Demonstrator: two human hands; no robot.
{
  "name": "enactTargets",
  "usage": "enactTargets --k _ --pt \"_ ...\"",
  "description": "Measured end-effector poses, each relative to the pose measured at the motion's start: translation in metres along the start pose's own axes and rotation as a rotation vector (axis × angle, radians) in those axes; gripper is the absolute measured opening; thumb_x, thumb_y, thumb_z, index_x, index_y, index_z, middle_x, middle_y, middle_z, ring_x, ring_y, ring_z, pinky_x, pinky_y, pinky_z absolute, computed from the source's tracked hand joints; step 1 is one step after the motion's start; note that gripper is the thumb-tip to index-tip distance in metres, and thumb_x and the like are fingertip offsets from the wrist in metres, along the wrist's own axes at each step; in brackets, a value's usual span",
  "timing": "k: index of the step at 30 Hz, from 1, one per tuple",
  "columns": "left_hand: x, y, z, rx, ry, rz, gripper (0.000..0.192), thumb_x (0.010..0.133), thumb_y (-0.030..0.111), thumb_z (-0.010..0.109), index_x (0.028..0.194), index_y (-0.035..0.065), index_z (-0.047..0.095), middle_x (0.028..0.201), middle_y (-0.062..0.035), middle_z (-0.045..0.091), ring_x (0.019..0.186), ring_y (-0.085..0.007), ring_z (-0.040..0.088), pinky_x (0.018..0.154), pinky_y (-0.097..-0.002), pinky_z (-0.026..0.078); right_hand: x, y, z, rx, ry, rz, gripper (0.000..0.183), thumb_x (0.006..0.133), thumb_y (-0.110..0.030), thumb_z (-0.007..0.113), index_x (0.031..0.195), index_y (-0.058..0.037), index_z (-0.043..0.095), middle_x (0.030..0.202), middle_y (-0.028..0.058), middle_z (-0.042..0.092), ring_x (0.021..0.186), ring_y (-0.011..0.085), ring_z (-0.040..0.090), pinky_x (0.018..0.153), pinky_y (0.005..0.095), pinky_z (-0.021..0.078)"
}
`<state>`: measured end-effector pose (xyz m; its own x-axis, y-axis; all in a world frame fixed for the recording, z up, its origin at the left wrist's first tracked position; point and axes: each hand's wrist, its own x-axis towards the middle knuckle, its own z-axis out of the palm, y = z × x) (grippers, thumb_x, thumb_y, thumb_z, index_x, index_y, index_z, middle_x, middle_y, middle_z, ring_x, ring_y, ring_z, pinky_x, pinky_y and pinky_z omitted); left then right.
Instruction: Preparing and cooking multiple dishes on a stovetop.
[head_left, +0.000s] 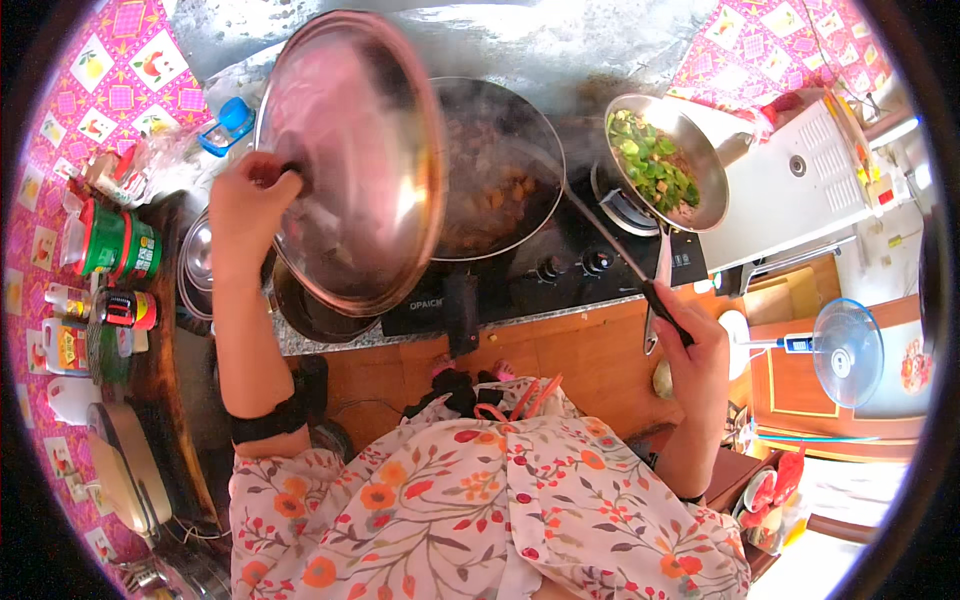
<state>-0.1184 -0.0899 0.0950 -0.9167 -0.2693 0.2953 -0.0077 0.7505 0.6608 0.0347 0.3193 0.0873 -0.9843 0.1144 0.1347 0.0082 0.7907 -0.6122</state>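
My left hand (251, 202) grips the knob of a large, shiny domed pan lid (352, 172), which is tilted up over the left side of a black wok (553, 176). Brown food pieces (502, 195) lie inside the wok, and steam rises from them. The lid hides the wok's left part. In my right hand (694, 330) is the black handle of a metal cooking spatula (606, 236). Its shaft reaches to the wok's right rim, where its head is blurred. To the right, a stainless steel frying pan (712, 195) holds chopped green vegetables (652, 161).
Both pans sit on a black glass gas cooktop (517, 289) with knobs along its front. Metal bowls (199, 259) and a dark pan (322, 311) are at the left. Green tubs (112, 240) and bottles line the left wall. A white metal surface (780, 180) adjoins the right side.
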Motion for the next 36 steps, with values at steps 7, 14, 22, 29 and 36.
enactTargets --k 7,14,22,29,36 --pt "-0.041 -0.081 -0.029 -0.203 0.058 -0.144 0.018 0.072 0.006 0.063 0.087 -0.0043 0.063 0.072 -0.0067 0.064 0.066 -0.0125 0.059 0.062 -0.0252 0.047 0.009 -0.041 -0.001 -0.210 -0.173 -0.168 0.034 0.075 -0.008 0.067 0.108 -0.0166 0.067 0.078 0.0101 0.058 0.066 0.0244 0.059 0.058 0.0325 0.0455" --pt "-0.067 -0.091 -0.038 -0.343 0.100 -0.238 0.018 0.076 0.003 0.062 0.092 -0.0050 0.062 0.077 -0.0050 0.062 0.067 -0.0110 0.058 0.063 -0.0236 0.047 0.037 -0.050 0.065 -0.366 0.030 -0.238 0.026 0.080 -0.015 0.067 0.106 -0.0141 0.068 0.068 0.0087 0.052 0.057 0.0239 0.052 0.053 0.0327 0.0401" --pt "-0.083 -0.128 -0.074 -0.739 0.195 -0.370 0.023 0.080 0.007 0.065 0.100 -0.0040 0.060 0.087 -0.0055 0.063 0.076 -0.0121 0.060 0.070 -0.0237 0.050 0.041 -0.044 0.053 -0.046 0.192 0.010 0.025 0.085 -0.020 0.063 0.105 -0.0055 0.066 0.080 0.0205 0.064 0.067 0.0314 0.063 0.062 0.0363 0.0478" --pt "-0.097 -0.193 -0.098 -1.093 0.227 -0.314 0.051 0.084 0.021 0.066 0.122 -0.0063 0.046 0.115 -0.0127 0.057 0.104 -0.0227 0.057 0.090 -0.0360 0.047 0.078 -0.004 0.079 -0.178 0.053 0.034 0.028 0.084 -0.022 0.063 0.106 -0.0049 0.065 0.080 0.0171 0.066 0.072 0.0328 0.064 0.063 0.0377 0.0479" --pt "-0.085 -0.229 -0.109 -1.556 0.262 -0.231 0.052 0.091 0.027 0.056 0.130 -0.0023 0.040 0.130 -0.0172 0.046 0.114 -0.0311 0.049 0.096 -0.0448 0.043 0.100 -0.017 0.121 0.467 -0.233 0.292 0.031 0.082 -0.011 0.067 0.111 -0.0017 0.063 0.059 0.0003 0.053 0.044 0.0048 0.044 0.037 0.0215 0.0290"
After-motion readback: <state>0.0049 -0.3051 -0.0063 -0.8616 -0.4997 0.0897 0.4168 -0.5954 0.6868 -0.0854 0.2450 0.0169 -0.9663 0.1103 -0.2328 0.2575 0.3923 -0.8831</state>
